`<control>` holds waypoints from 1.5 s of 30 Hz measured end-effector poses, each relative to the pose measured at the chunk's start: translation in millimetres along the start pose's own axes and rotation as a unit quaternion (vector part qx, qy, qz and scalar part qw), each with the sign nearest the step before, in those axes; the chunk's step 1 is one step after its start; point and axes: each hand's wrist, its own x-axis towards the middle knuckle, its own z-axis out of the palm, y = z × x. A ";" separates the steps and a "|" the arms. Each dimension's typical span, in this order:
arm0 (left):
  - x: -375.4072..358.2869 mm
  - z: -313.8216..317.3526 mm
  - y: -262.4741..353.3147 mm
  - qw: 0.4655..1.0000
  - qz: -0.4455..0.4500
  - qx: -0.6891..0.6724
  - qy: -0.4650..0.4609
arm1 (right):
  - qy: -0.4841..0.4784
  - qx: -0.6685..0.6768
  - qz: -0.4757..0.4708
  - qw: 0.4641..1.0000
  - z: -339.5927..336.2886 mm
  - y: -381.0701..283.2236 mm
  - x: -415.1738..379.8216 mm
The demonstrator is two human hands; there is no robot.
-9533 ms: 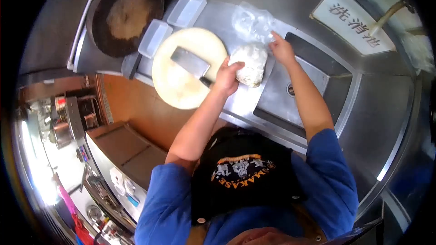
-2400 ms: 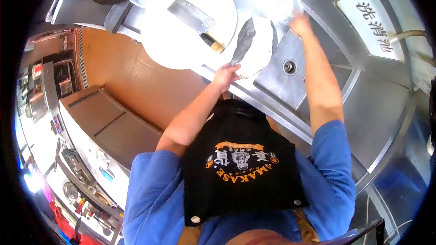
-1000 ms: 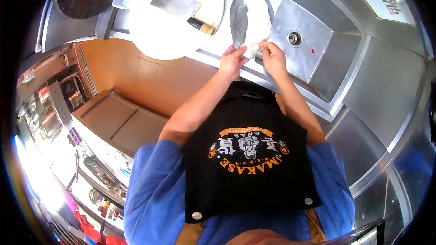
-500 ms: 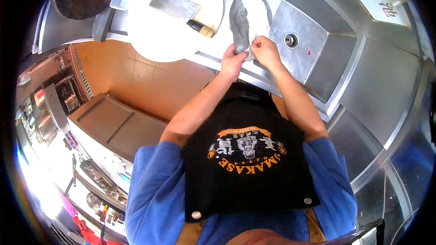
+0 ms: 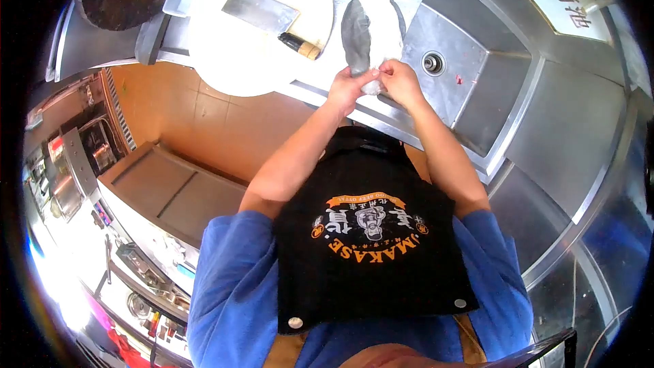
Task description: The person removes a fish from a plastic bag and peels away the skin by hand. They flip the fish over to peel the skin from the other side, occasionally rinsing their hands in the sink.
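A long piece of meat (image 5: 385, 24), grey on its left side and white on its right, lies on the metal counter beside the sink. It looks like a beef tongue. My left hand (image 5: 349, 86) grips its narrow near end, thumb on top. Close by on the right, my right hand (image 5: 400, 82) pinches the same end, its fingertips almost meeting my left thumb. What exactly sits between the right fingertips is too small to make out. On the round white cutting board (image 5: 225, 54) to the left rests a cleaver (image 5: 261, 10) with its handle toward me.
To the right is a metal sink (image 5: 501, 92) with a drain (image 5: 433, 63) and a small red scrap (image 5: 459, 80). A dark round block (image 5: 122, 0) stands at the far left. Below it, a brown-topped cabinet (image 5: 177, 191) stands on the tiled floor.
Both hands stay at the tongue's near end, where more white now shows between them. My left thumb has shifted slightly toward the right hand. The camera view has shifted a little.
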 end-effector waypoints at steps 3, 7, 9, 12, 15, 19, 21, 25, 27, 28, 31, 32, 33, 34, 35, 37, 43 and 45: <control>0.0 -1.8 -1.4 0.999 0.011 0.033 -0.010 | 0.000 -0.019 -0.025 1.000 -0.6 5.1 4.4; -2.8 -5.1 -3.3 0.994 0.060 0.080 -0.038 | 0.051 -0.059 -0.061 0.995 5.8 2.6 -2.8; -10.7 -0.7 -0.1 0.978 0.117 0.171 -0.013 | 0.103 -0.129 -0.078 0.983 9.6 -2.1 -5.2; -13.4 2.5 -5.2 0.990 0.123 0.075 0.013 | 0.089 -0.154 -0.066 0.982 5.0 -10.6 -3.8; -11.0 -5.7 -7.4 0.994 0.100 -0.031 -0.005 | 0.171 -0.171 -0.094 0.966 -6.4 32.9 20.6; -15.4 -7.4 -6.3 0.994 0.024 -0.107 -0.010 | 0.107 -0.160 -0.056 0.980 -39.0 19.8 10.8; -11.1 -9.3 -2.4 0.993 0.024 -0.116 -0.001 | 0.027 0.028 -0.066 0.997 -43.0 7.5 5.2; -5.8 -15.7 -3.3 0.994 0.019 -0.107 -0.007 | -0.023 0.101 -0.017 0.995 -36.6 6.9 8.6; -3.4 -12.2 -2.5 0.995 0.022 -0.092 -0.018 | -0.014 0.161 -0.018 0.987 -32.8 4.1 11.3; -5.0 -9.1 -2.4 0.997 0.020 -0.073 -0.010 | -0.008 0.219 -0.018 0.976 -30.4 1.0 13.8; -3.7 -10.8 -1.7 0.999 0.022 -0.042 -0.013 | 0.031 0.007 -0.139 0.990 -21.7 -12.7 13.7; -3.2 -11.9 -2.9 0.999 0.024 -0.032 -0.026 | 0.052 -0.100 -0.193 0.975 -21.1 -14.9 11.7; -5.5 -10.7 -2.7 0.999 0.023 -0.029 -0.028 | 0.063 -0.158 -0.215 0.962 -24.4 -12.2 18.0; -8.6 -9.5 -1.9 0.999 0.034 -0.037 -0.006 | 0.066 -0.158 -0.215 0.962 -29.5 -10.5 26.3; -9.8 -8.3 0.3 0.998 0.047 -0.045 0.016 | 0.071 -0.146 -0.198 0.967 -35.6 -9.7 35.6; -6.2 -11.5 -1.1 0.997 0.054 -0.058 -0.015 | 0.092 -0.136 -0.189 0.968 -55.0 -14.2 54.8; -25.6 -30.8 9.7 0.989 0.008 -0.118 0.088 | 0.468 -0.204 -0.251 0.822 -247.7 -67.4 105.1; -25.8 -31.9 4.3 0.983 -0.003 -0.154 0.097 | 0.463 -0.093 -0.285 0.834 -265.7 -149.3 76.0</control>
